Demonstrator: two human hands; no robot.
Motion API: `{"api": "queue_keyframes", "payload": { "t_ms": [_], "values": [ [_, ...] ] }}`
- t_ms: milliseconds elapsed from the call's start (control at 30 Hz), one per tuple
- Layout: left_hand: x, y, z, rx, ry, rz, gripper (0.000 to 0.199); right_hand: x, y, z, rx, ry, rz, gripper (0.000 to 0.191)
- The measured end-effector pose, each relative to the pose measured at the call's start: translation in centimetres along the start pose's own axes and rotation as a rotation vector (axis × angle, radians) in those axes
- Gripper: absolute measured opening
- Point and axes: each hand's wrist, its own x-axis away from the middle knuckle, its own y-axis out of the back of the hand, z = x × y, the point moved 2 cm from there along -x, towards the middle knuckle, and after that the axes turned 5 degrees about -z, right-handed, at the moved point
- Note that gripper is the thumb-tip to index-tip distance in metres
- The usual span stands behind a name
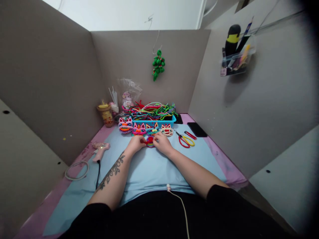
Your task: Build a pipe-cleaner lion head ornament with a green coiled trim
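One multicoloured piece [150, 143], held between my left hand [136, 143] and right hand [162, 142]. Both narrow, pinching its left and right edges.

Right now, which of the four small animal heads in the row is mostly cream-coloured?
The rightmost head, just beyond the right hand. It is cream with red details; the other three heads are mainly purple, pink or blue.

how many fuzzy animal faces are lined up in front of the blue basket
4, left to right: purple face, pink face, teal face, cream face, all before the blue basket.
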Motion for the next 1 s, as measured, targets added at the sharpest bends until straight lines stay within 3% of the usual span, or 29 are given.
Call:
{"api": "queue_keyframes", "payload": {
  "t_ms": [333,767,900,1000],
  "values": [
    [0.0,0.3,0.0,-0.016,0.006,0.068,0.015,0.0,0.2,0.3,-0.018,-0.026,0.002,0.009],
    [0.1,0.8,0.7,-0.01,0.003,0.062,0.026,-0.1,0.3,0.3,-0.026,-0.036,0.02,0.01],
    [0.2,1.0,-0.4,0.097,-0.094,-0.028,0.032,0.0,0.2,0.1,-0.03,-0.032,0.014,0.01],
    [0.2,0.6,-1.5,0.126,-0.209,-0.065,0.024,0.0,0.0,0.1,-0.036,-0.023,0.003,0.009]
  ]
}}
